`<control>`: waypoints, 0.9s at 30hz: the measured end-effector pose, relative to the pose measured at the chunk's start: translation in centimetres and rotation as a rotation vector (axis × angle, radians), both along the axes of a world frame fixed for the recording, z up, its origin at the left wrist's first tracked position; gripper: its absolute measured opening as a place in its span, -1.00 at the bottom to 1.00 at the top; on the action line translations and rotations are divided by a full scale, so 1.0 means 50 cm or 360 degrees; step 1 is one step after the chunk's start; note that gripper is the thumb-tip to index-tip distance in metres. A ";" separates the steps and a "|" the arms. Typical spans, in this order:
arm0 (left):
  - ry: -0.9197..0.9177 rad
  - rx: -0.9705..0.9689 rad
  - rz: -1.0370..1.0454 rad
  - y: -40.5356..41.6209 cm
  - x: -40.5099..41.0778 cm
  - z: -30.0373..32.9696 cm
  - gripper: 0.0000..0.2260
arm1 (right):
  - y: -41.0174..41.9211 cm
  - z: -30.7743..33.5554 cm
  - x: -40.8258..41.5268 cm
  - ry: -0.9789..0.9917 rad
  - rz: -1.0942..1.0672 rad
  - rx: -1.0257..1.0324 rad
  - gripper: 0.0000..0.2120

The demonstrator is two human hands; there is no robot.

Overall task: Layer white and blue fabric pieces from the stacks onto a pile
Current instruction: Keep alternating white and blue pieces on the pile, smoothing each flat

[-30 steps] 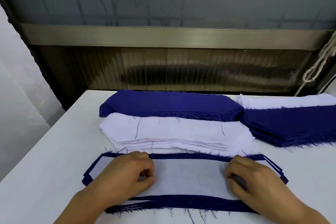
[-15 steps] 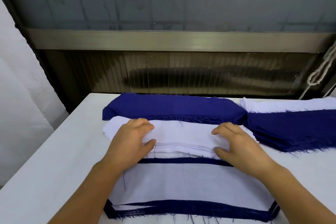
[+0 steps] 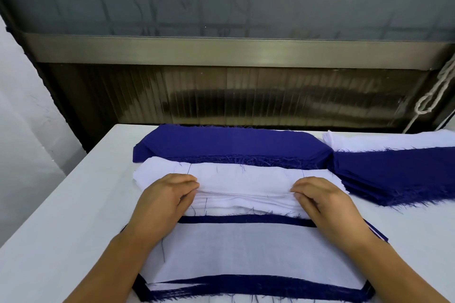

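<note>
White fabric and blue fabric lie in stacks on a white table (image 3: 61, 216), which fills the lower part of the view under a dark window wall (image 3: 221, 96). Nearest the person is the pile (image 3: 246, 253) — a white piece on top, with blue edges showing along its far and near sides. Just beyond it, touching its far edge, sits the white stack (image 3: 241, 179), and behind that the blue stack (image 3: 231, 142). To the right, a second blue stack (image 3: 394, 172) lies fanned out, with another white stack (image 3: 394, 139) behind it at the table's far right. A pale cord (image 3: 433, 96) hangs at the right edge.

Both hands are on the white stack's near edge. The left hand (image 3: 165, 194) pinches the top layer between thumb and fingers at the left end — the right hand (image 3: 322, 197) pinches it likewise at the right end, and the layer is lifted slightly between them.
</note>
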State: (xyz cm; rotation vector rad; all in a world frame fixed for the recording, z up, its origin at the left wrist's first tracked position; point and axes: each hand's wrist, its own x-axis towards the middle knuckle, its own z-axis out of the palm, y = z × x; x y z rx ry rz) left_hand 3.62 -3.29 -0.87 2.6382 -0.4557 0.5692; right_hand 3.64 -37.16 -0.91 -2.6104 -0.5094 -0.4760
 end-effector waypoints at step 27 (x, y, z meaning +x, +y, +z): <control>-0.0312 0.0057 -0.0134 0.014 -0.064 0.031 -0.85 | -0.014 0.024 -0.082 -0.0546 0.0048 0.0119 -0.80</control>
